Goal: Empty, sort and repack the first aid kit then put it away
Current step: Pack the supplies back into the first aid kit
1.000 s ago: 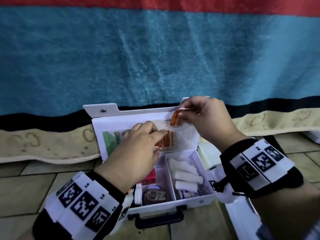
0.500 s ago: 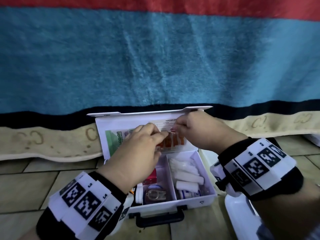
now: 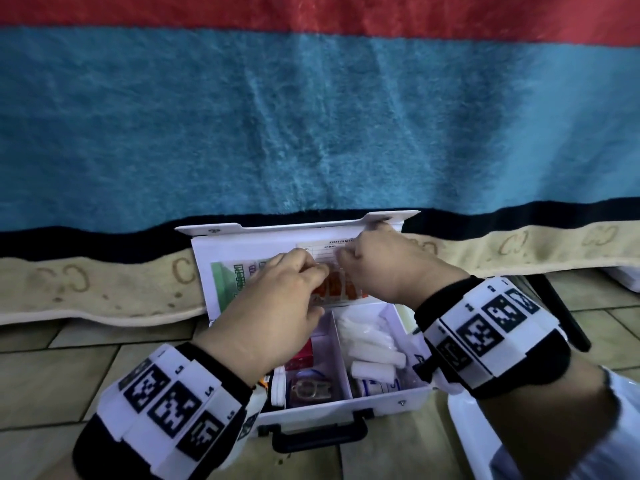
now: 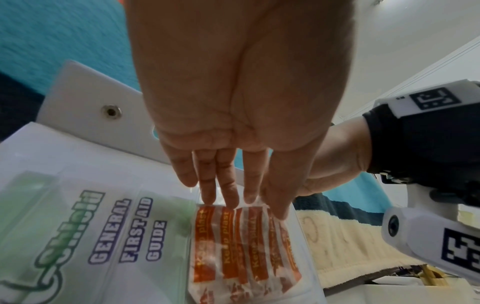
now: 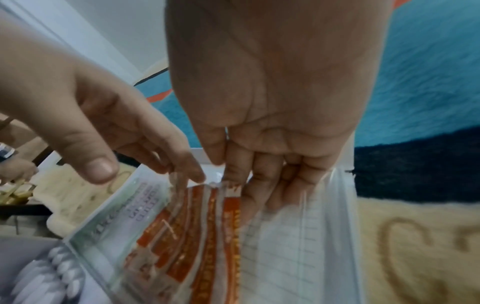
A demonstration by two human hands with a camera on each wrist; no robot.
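While both hands meet at the open lid (image 3: 277, 237) of the first aid box (image 3: 381, 398), they work on a clear bag of orange plasters (image 4: 241, 246). The left hand (image 3: 277, 306) has its fingers (image 4: 226, 185) held out nearly straight, and the tips touch the top edge of the bag. In the left wrist view the fingers do not curl round it. The right hand (image 3: 384, 268) is beside it, on the right. Its fingers (image 5: 259, 176) bend a little and go down behind the top of the bag, into a clear pocket on the lid. Whether they pinch the bag or just push it, I cannot tell.

The bag sits flat against the inside of the lid, in that clear pocket. The orange strips have yellow words on them. Just left of the bag is a paper guide (image 4: 109, 232) with green print and the words GENERAL FIRST AID GUIDE. Behind the bag is a white sheet with lines (image 5: 291, 246).

The box stands on a tiled floor (image 3: 52, 358), with its lid up and its dark handle (image 3: 318, 434) near the person. Inside, the right part holds white rolls (image 3: 370, 348). The middle part holds a small red box (image 3: 301, 351) and a little clear packet (image 3: 310, 388) with something metal in it.

Behind the box hangs a big blanket (image 3: 311, 116), red at the top, then blue, then dark, then cream at the bottom. Each wrist wears a black band with black and white square marks (image 3: 498, 317).
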